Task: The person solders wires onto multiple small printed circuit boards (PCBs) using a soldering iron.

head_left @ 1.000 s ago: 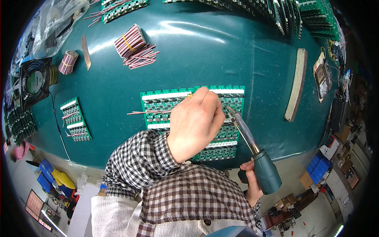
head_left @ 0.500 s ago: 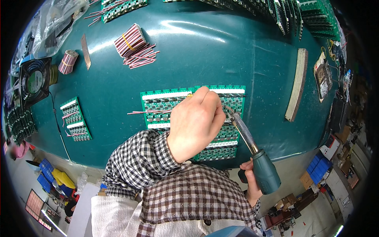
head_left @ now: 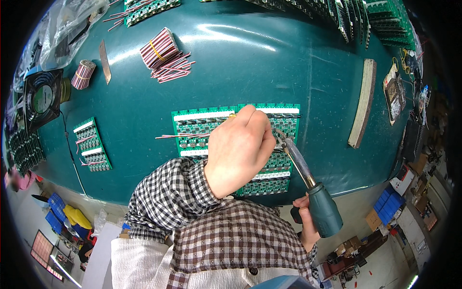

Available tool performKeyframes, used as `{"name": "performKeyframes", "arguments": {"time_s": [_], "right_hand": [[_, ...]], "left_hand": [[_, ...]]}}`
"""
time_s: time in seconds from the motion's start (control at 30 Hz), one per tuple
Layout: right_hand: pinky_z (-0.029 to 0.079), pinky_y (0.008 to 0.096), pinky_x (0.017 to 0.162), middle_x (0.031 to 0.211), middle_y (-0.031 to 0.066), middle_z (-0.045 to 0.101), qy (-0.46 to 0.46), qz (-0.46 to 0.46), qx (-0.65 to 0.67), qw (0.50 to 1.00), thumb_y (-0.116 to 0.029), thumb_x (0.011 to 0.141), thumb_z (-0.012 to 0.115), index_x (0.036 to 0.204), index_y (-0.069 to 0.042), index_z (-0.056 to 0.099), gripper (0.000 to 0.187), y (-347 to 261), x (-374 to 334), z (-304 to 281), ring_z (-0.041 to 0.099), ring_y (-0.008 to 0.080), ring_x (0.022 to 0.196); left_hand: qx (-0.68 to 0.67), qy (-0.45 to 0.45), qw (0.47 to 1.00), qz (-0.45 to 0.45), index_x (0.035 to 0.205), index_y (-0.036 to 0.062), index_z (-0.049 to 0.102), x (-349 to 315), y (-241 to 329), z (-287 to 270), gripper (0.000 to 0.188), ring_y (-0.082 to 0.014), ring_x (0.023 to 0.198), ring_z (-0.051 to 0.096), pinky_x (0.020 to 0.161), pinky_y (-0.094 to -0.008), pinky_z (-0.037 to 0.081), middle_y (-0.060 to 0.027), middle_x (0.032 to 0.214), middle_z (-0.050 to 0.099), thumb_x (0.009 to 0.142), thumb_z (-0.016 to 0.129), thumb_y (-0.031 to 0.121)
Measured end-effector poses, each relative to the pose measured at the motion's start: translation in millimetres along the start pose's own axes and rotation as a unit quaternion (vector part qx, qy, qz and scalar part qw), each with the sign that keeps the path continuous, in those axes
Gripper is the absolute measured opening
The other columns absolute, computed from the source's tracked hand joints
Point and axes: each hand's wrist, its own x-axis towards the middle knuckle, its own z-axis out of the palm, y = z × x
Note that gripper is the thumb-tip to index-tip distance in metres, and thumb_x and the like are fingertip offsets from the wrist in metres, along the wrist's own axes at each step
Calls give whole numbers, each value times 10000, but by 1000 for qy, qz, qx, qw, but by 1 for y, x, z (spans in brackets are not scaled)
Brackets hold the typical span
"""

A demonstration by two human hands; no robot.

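Observation:
Two green circuit boards lie side by side in front of me, a left board [head_left: 191,129] and a right board [head_left: 271,185]. Over their inner edges rests my left hand [head_left: 237,151], its fingers pinched together; what they hold is hidden beneath them. My right hand [head_left: 306,219] grips a soldering iron [head_left: 324,211] with a green handle. Its metal barrel slants up and left, and the tip comes down at the right board, close beside my left fingertips. Thin red-and-white wires [head_left: 168,137] stick out past the left board's left edge.
A banded wire bundle [head_left: 160,49] has loose wires beside it; a smaller bundle [head_left: 83,74] is near a fan [head_left: 44,98]. A finished-looking narrow board [head_left: 92,144] sits left. A wooden strip [head_left: 362,103] lies right. Stacked boards [head_left: 390,24] stand at the far right.

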Motion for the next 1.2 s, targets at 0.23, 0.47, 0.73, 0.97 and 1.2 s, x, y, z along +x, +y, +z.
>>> {"name": "performKeyframes", "arguments": {"time_s": [0.23,0.47,0.73,0.97,1.2], "right_hand": [[591,324,740,867,123,727,14,-6,7,1000,-150,814,870,1087,52,655,402,1,0,2,721,200,803],[582,322,746,861,122,734,21,-5,-5,1000,-180,817,870,1082,46,660,407,2,-1,1,718,199,808],[590,329,761,889,140,738,30,22,14,999,-182,815,871,1072,58,667,407,-4,-1,4,720,204,825],[614,347,777,911,160,744,34,52,40,997,-212,819,878,1084,74,663,445,-12,1,9,735,222,842],[610,342,774,918,161,747,21,34,26,999,-205,824,871,1090,73,665,437,-7,1,6,738,220,841]], "left_hand": [[0,-2,1000,-2,854,86,614,-1,-1,1,156,-244,642,612,563,-369,479,-53,783,587,778,743,38],[0,-3,1000,-2,855,84,614,0,0,0,156,-248,646,615,565,-370,482,-56,786,590,778,741,38],[6,0,1000,-2,854,84,615,0,0,0,156,-250,650,617,565,-375,483,-57,783,590,775,743,41],[6,0,1000,-5,854,83,616,0,0,1,154,-245,641,615,562,-370,483,-55,781,590,776,743,41],[5,-3,1000,-5,855,81,617,0,0,0,154,-244,642,618,558,-368,485,-57,786,594,777,743,39]]}}
